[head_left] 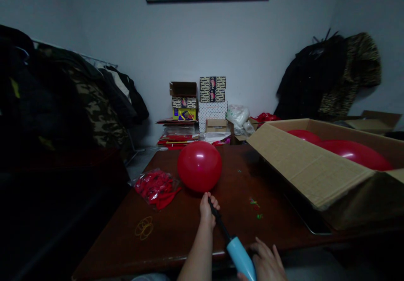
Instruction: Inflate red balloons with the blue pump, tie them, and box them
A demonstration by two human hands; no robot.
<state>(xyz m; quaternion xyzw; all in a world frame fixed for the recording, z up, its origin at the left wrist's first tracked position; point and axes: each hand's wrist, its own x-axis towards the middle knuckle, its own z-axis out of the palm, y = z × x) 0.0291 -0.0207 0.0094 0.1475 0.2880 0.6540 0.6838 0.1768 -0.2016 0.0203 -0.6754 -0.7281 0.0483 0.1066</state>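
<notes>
An inflated red balloon [199, 166] stands over the middle of the brown table [176, 230]. Just below it, my left hand [208, 209] is closed around the balloon's neck and the black nozzle end of a hand pump. The pump's light blue body [240, 258] slants down to the right. My right hand [267, 261] is at the bottom edge beside this blue part, its thumb under the pump and its other fingers spread; its grip is partly hidden. A clear bag of red balloons [157, 187] lies on the left of the table.
An open cardboard box [312, 167] with large red balloons [353, 154] inside takes up the right side. Yellow rubber bands [144, 228] lie at the front left, and small green bands [259, 216] right of centre. Stacked boxes [212, 112] stand at the back.
</notes>
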